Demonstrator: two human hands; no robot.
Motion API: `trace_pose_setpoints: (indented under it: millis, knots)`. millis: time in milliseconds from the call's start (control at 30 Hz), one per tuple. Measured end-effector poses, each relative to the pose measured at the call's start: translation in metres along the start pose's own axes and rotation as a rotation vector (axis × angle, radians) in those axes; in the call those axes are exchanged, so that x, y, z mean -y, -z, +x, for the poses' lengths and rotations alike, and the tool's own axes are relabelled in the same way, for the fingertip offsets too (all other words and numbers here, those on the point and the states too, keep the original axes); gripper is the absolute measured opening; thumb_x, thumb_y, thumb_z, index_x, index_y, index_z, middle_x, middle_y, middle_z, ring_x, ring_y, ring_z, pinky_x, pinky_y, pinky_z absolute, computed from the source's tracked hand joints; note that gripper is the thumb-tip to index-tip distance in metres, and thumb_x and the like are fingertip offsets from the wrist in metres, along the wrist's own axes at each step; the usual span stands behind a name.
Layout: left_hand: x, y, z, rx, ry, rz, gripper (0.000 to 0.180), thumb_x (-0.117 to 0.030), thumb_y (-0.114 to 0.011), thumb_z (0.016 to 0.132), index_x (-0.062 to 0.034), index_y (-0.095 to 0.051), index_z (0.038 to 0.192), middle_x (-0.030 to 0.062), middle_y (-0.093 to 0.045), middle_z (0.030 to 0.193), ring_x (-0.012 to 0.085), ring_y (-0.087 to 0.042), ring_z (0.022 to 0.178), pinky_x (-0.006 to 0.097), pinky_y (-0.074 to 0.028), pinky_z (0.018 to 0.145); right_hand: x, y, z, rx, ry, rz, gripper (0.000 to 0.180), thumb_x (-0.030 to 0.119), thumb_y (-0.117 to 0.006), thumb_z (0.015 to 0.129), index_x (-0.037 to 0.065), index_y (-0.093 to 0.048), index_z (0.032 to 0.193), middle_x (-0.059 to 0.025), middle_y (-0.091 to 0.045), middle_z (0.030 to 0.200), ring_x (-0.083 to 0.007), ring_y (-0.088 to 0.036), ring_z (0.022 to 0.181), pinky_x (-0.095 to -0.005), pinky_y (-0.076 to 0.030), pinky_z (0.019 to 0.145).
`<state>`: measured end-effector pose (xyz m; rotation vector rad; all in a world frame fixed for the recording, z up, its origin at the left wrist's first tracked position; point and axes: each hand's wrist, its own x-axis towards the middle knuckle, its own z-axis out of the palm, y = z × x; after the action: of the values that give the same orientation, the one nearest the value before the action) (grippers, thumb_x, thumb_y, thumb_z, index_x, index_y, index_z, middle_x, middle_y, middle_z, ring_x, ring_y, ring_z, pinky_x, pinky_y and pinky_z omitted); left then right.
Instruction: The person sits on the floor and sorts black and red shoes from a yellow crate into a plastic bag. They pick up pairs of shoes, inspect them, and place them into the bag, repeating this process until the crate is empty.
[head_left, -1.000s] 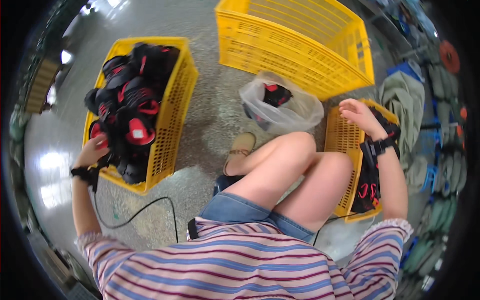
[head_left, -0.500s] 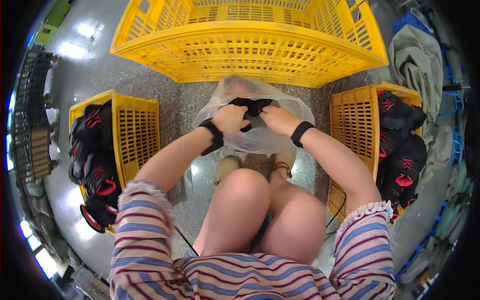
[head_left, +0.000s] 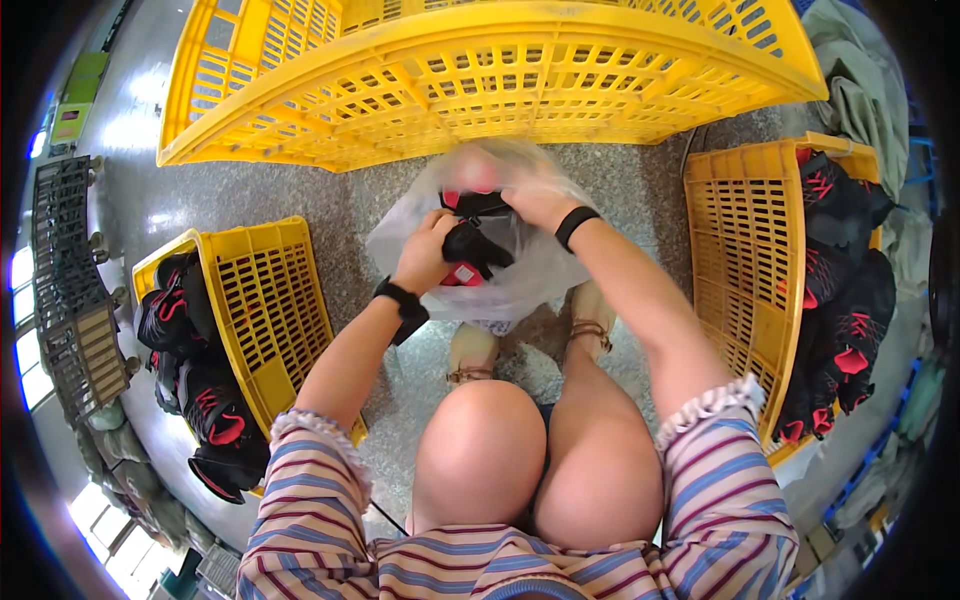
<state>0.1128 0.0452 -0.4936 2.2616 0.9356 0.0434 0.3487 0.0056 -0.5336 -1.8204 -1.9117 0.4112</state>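
Observation:
A translucent plastic bag lies spread on the floor in front of my feet, its mouth facing up. Inside it are black and red shoes; the plastic and my hands partly cover them. My left hand is closed on a black shoe at the left of the bag's mouth, with a red patch just below it. Farther off and to the right, my right hand is slightly blurred, its fingers bent against the end of another black and red shoe. Some plastic rises around that hand.
A large yellow crate stands beyond the bag. Yellow crates of black and red shoes flank me, a left crate and a right crate. Grey-green cloth lies at the far right. Dark racks stand at the left.
My hands have moved apart in depth: the left came nearer with a black shoe, the right went slightly farther away. More red shows in the bag. The whole view has tilted slightly.

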Motion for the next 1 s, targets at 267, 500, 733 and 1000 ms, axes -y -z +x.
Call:
trace_pose_setpoints:
  millis: [267, 500, 733, 1000]
  knots:
    - [0.025, 0.057, -0.024, 0.102, -0.285, 0.289, 0.028, -0.011, -0.058, 0.077, -0.0119, -0.059, 0.105, 0.0097, -0.055, 0.124, 0.0302, -0.054, 0.113, 0.037, -0.044, 0.092, -0.021, 0.168, 0.008, 0.765, -0.249, 0.850, 0.029, 0.014, -0.066, 0.082, -0.002, -0.063, 0.105, -0.0111, -0.068, 0.102, -0.0210, -0.062, 0.092, -0.0328, -0.046, 0.086]
    - [-0.027, 0.072, -0.031, -0.130, -0.300, -0.011, 0.043, 0.000, -0.064, 0.067, -0.0100, -0.059, 0.108, 0.0126, -0.055, 0.125, 0.0343, -0.052, 0.115, 0.040, -0.043, 0.096, 0.008, 0.208, -0.044, 0.249, -0.290, 1.453, 0.038, 0.006, -0.063, 0.086, 0.000, -0.057, 0.122, -0.0036, -0.063, 0.117, -0.0130, -0.057, 0.105, -0.0280, -0.040, 0.097]
    - [-0.064, 0.119, -0.034, -0.030, -0.004, -1.571, 0.030, 0.004, -0.051, 0.085, -0.0001, -0.050, 0.115, 0.0119, -0.059, 0.118, 0.0212, -0.057, 0.109, 0.036, -0.044, 0.099, 0.056, 0.236, -0.044, -0.105, -0.204, 0.939, 0.019, 0.000, -0.059, 0.085, -0.003, -0.063, 0.104, -0.0045, -0.069, 0.100, -0.0125, -0.060, 0.089, -0.0285, -0.047, 0.079]
    - [-0.126, 0.152, -0.039, -0.678, -0.444, -0.198, 0.049, 0.015, -0.056, 0.061, -0.0073, -0.057, 0.104, 0.0133, -0.055, 0.121, 0.0354, -0.049, 0.117, 0.038, -0.037, 0.104, 0.094, 0.286, -0.050, -0.304, -0.165, 1.121, 0.027, 0.000, -0.057, 0.087, -0.003, -0.060, 0.113, -0.0054, -0.065, 0.107, -0.0135, -0.058, 0.097, -0.0295, -0.045, 0.087]
